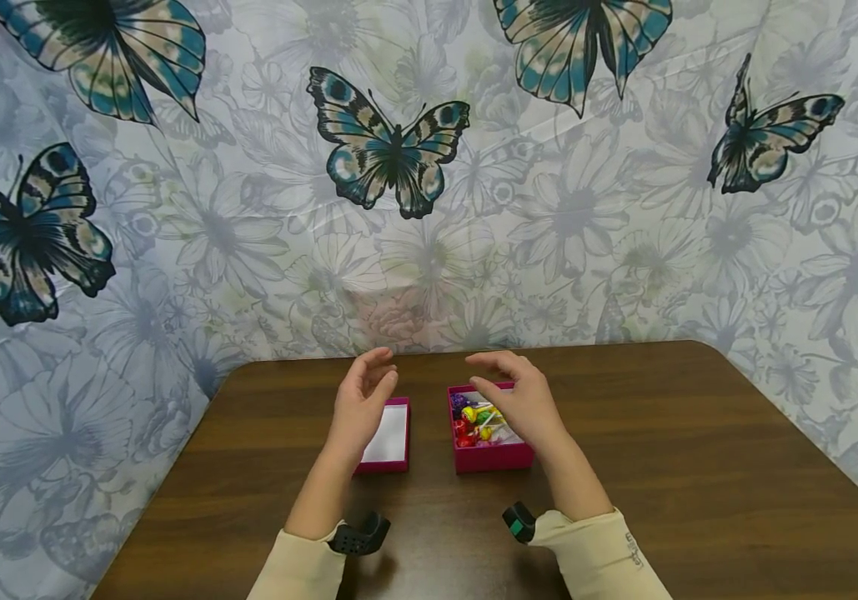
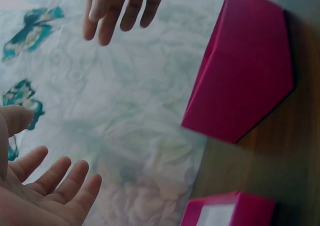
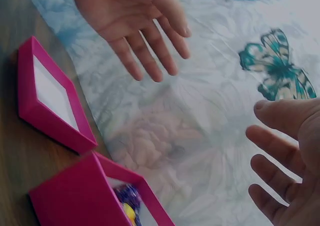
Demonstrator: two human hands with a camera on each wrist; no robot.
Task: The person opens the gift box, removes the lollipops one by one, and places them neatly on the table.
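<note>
hovering above the table, the left hand and the right hand face each other with nothing between them. on both, the fingers are spread slightly apart and only gently bent, gripping nothing. the candies, brightly wrapped, lie inside the deep pink box, partly hidden by the right hand in the head view. what looks like its lid lies to the left, white inside facing up, partly behind the left hand. box and lid are near each other but apart, and neither hand touches them. the step in hand reads as an empty-handed moment, with the box uncovered and candies in it. any next move on these things would probably call for lowering a hand, then pinching one candy or taking the lid by its edges.
</note>
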